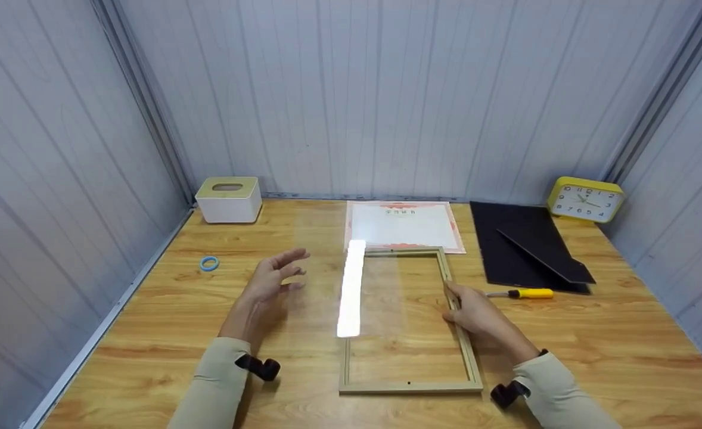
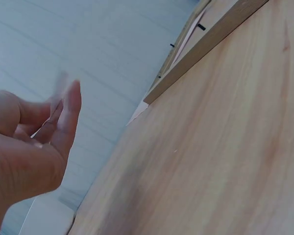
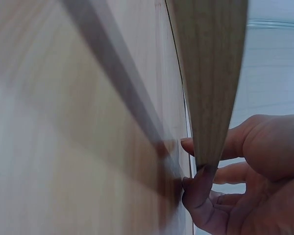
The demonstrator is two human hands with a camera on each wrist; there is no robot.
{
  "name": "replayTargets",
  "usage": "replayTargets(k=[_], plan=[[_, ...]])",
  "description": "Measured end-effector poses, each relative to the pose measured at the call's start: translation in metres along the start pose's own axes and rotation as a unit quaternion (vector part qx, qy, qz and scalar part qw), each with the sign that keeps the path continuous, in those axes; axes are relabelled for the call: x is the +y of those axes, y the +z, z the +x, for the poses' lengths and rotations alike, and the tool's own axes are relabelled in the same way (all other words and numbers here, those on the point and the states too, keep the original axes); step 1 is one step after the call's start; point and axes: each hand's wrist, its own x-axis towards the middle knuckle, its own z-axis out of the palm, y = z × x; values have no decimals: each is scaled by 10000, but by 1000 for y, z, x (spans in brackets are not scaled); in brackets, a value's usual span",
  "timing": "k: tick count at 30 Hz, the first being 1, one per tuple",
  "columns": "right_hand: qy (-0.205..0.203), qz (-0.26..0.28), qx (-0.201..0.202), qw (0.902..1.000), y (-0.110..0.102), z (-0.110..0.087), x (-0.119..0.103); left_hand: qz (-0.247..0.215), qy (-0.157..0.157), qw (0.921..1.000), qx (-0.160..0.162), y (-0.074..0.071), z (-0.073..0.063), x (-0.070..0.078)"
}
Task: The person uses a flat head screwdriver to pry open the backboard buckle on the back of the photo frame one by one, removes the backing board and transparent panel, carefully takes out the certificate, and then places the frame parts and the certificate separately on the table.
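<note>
My left hand (image 1: 270, 280) pinches the left edge of a clear sheet (image 1: 351, 289), which is hard to make out apart from a bright white reflection. In the left wrist view, the thumb and fingers (image 2: 71, 115) come together at a thin transparent edge. The sheet overlaps the left part of a wooden picture frame (image 1: 410, 387). With its thumb and fingers, my right hand (image 1: 476, 310) grips the right side of that frame. Seen from the right wrist, the frame's side bar (image 3: 208, 73) passes between thumb and fingers, close above the tabletop.
Behind the frame lies a red-bordered certificate (image 1: 407, 223). To the right are a black backing board (image 1: 506, 244), a yellow-handled screwdriver (image 1: 533, 293) and a yellow clock (image 1: 586, 199). A tissue box (image 1: 229, 205) and a blue ring (image 1: 209, 263) sit at left.
</note>
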Motion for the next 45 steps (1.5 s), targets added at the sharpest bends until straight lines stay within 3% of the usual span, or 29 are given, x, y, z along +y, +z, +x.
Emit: replayTargets(k=[5, 9, 11, 15, 20, 26, 32, 35, 38, 39, 42, 45], plan=[[4, 21, -9, 10000, -2, 0, 0, -17, 259, 9973, -685, -7, -1, 5], [-44, -149, 29, 9999, -4, 1, -1, -124, 380, 9955, -862, -12, -1, 8], [-94, -238, 40, 9997, -4, 1, 0, -233, 408, 9965, -697, -16, 0, 10], [-93, -202, 9, 9998, -3, 0, 0, -296, 464, 9985, -49, -31, 1, 12], [-60, -95, 22, 9999, -3, 0, 2, -742, 442, 9941, 661, -54, 12, 15], [-72, -70, 68, 9999, -4, 0, 2, -776, -120, 9928, 909, -77, 34, 22], [-71, 56, 45, 9999, 0, 0, 1, -222, -1020, 9885, 1094, -91, 48, 20], [-60, 112, 70, 9999, 1, 0, 1, -138, -1518, 9797, 1305, -91, 51, 16], [-122, 22, 73, 9999, 2, 1, 1, 197, -1790, 9697, 1651, -89, 53, 11], [-124, -17, 85, 9999, 3, 1, 1, 462, -1766, 9679, 1728, -88, 54, 10], [-99, -88, 124, 9998, 2, 2, 1, 1874, -1293, 9571, 1792, -83, 59, 7], [-43, 28, 126, 9999, 3, 2, 1, 3150, -837, 9286, 1774, -78, 64, 6]])
